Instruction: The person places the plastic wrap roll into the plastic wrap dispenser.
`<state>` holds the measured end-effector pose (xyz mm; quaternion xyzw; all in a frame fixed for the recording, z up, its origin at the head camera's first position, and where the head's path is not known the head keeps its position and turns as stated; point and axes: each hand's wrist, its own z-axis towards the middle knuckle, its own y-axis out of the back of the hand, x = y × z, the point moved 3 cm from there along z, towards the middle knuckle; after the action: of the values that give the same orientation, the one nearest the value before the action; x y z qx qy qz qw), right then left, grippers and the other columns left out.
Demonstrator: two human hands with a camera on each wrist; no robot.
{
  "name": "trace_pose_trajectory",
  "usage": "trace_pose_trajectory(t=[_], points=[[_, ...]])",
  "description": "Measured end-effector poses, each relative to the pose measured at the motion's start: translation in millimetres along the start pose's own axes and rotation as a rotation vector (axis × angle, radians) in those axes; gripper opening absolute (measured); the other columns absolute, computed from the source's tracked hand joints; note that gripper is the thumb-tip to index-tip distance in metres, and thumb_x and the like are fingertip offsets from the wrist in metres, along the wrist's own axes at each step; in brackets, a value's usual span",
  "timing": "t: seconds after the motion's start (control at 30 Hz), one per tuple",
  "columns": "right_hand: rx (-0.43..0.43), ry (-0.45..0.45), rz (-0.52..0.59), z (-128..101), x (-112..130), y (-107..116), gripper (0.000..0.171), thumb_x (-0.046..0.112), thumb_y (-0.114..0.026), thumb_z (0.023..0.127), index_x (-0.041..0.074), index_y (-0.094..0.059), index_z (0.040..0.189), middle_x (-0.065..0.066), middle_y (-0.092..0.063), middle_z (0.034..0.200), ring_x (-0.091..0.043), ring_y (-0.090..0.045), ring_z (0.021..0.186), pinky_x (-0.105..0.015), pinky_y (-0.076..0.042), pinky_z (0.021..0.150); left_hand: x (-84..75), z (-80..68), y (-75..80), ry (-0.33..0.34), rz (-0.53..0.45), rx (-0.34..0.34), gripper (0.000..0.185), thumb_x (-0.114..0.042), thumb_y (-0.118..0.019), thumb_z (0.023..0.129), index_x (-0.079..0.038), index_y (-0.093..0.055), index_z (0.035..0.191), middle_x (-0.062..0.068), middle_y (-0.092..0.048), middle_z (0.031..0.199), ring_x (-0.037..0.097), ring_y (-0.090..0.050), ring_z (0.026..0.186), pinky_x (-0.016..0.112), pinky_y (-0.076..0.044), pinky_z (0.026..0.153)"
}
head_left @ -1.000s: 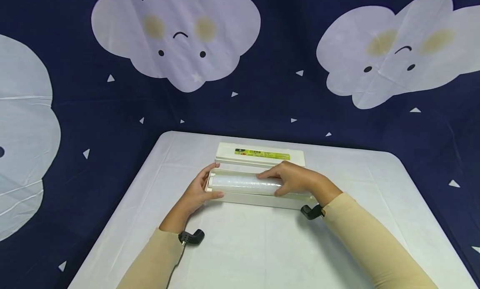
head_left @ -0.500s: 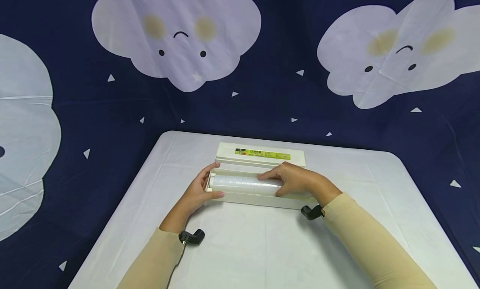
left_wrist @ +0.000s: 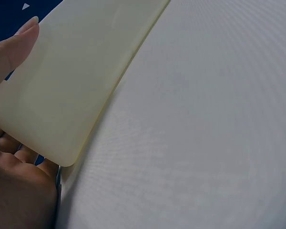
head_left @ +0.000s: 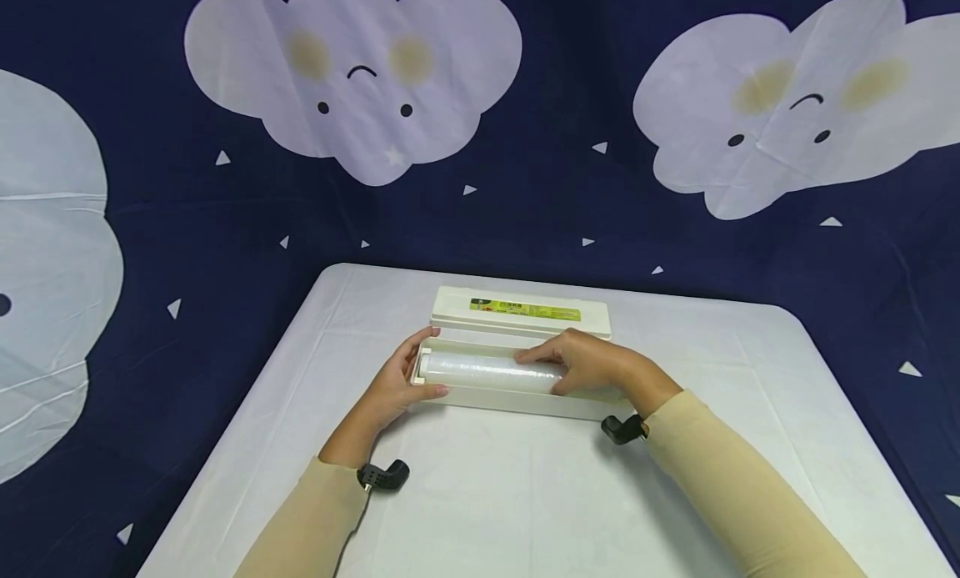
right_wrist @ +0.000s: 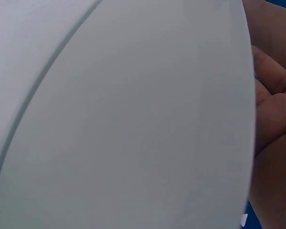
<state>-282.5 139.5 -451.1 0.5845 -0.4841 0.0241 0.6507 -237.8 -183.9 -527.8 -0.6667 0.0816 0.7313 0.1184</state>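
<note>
Labelled lid [head_left: 521,312] behind box [head_left: 517,400]

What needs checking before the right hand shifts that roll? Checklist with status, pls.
1. Box steadied: ok, left hand grips its left end, thumb at the front wall.
2. Lid off: ok, lies behind the box, label up.
3. Roll held: ok, right hand grips it from above, thumb on the near side.
4. Roll's left end: ok, lies within the box.
5. Roll's right end: cannot tell, the right hand hides it.
</note>
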Motion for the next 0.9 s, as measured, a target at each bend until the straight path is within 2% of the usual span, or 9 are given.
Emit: trace_pose_trajectory(t=[0.27, 0.47, 0.67, 0.9], points=[[0.009, -0.041, -0.025, -3.2, 0.1, -0.2, 0.075, -0.004, -0.087, 0.08, 0.022, -0.065, 0.147, 0.02, -0.056, 0.147, -0.008, -0.049, 0.138, -0.037, -0.043, 0.114, -0.3, 0.4, -0.7, -0.005, -0.007, 0.002, 0.106, 0.008, -0.092, 0.075, -0.016, -0.038, 0.162, 0.016, -0.04, 0.16, 0.032, -0.045, 0.142, 0.031, -0.048, 0.109], [0.019, -0.008, -0.093, -7.3, 1.8, 1.5, 0.07, 0.003, -0.086, 0.086, 0.021, -0.063, 0.15, 0.014, -0.055, 0.151, -0.014, -0.048, 0.141, -0.04, -0.042, 0.115, -0.1, 0.4, -1.2, -0.025, -0.005, -0.004, 0.109, 0.009, -0.092, 0.074, -0.01, -0.033, 0.164, 0.015, -0.036, 0.164, 0.032, -0.038, 0.147, 0.028, -0.043, 0.112], [-0.014, 0.055, -0.156, -15.1, 2.5, 6.2, 0.061, 0.011, -0.086, 0.089, 0.012, -0.065, 0.146, 0.001, -0.061, 0.146, -0.018, -0.056, 0.134, -0.042, -0.047, 0.112, 1.5, 0.7, -1.6, -0.02, 0.005, -0.008, 0.108, 0.007, -0.092, 0.075, -0.011, -0.034, 0.163, 0.013, -0.037, 0.163, 0.031, -0.04, 0.147, 0.028, -0.044, 0.111], [-0.089, 0.082, -0.127, -31.3, -3.2, 8.6, 0.052, 0.014, -0.085, 0.09, 0.01, -0.07, 0.14, 0.003, -0.066, 0.138, -0.015, -0.061, 0.128, -0.04, -0.05, 0.109, 2.6, 0.8, -0.1, -0.006, 0.0, -0.01, 0.107, 0.006, -0.093, 0.074, -0.015, -0.036, 0.163, 0.012, -0.039, 0.162, 0.031, -0.042, 0.145, 0.028, -0.046, 0.11]])
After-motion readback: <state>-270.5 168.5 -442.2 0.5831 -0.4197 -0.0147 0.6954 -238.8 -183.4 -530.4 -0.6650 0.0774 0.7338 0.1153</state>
